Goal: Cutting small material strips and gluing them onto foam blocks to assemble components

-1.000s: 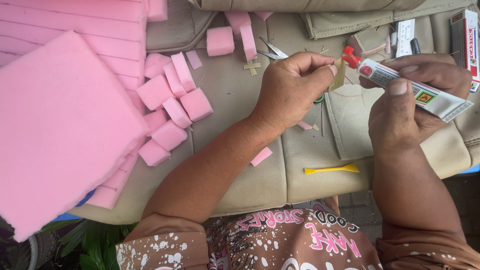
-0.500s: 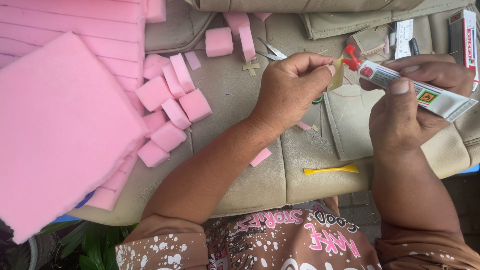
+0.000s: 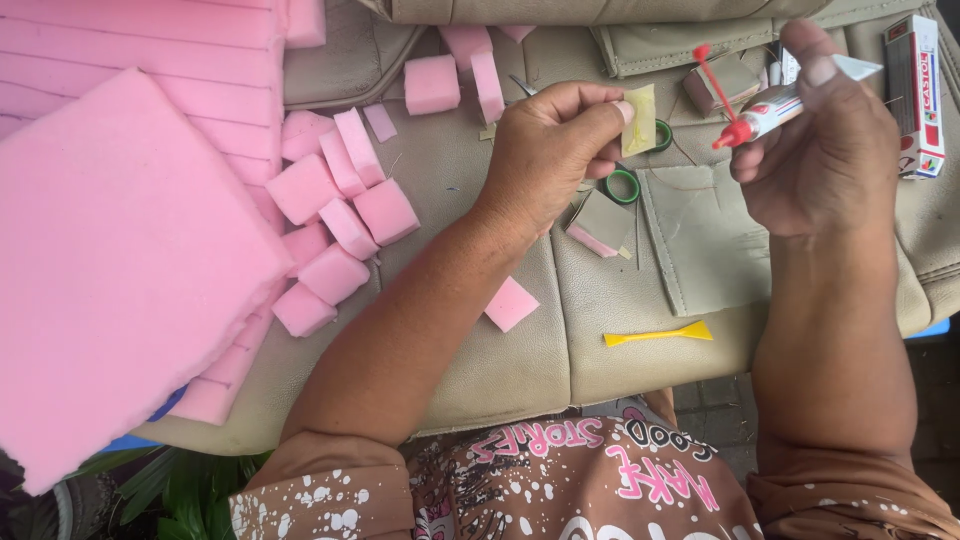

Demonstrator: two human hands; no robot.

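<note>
Glue is what changes here: half a second ago the red nozzle of the tube lies against the small patch, and now the two are apart. The right hand (image 3: 820, 150) has drawn the glue tube (image 3: 775, 108) up and away to the right, its fingers closed round the white body, the red tip pointing down and left with the long red cap pin standing above it. The left hand (image 3: 555, 150) pinches the small pale-yellow patch (image 3: 640, 120) between thumb and fingertips, holding it upright with its face turned towards the camera; a darker yellowish smear shows on that face, which I judge to be fresh adhesive. So the spreading of glue on this piece looks done, and the piece is held clear of everything else, above the beige leather cushion (image 3: 500, 350) that serves as work surface.

Below the left hand lie green-handled scissors (image 3: 625, 185) and a folded scrap of beige material. A yellow plastic spatula (image 3: 660, 335) lies untouched nearer the person, well apart from both hands. One pink foam block (image 3: 511, 303) sits alone beside the left forearm, and a heap of cut foam blocks (image 3: 335, 220) lies between that arm and the big pink foam sheet (image 3: 120, 270) on the left. A red and white carton (image 3: 915, 90) stands at the far right edge.
</note>
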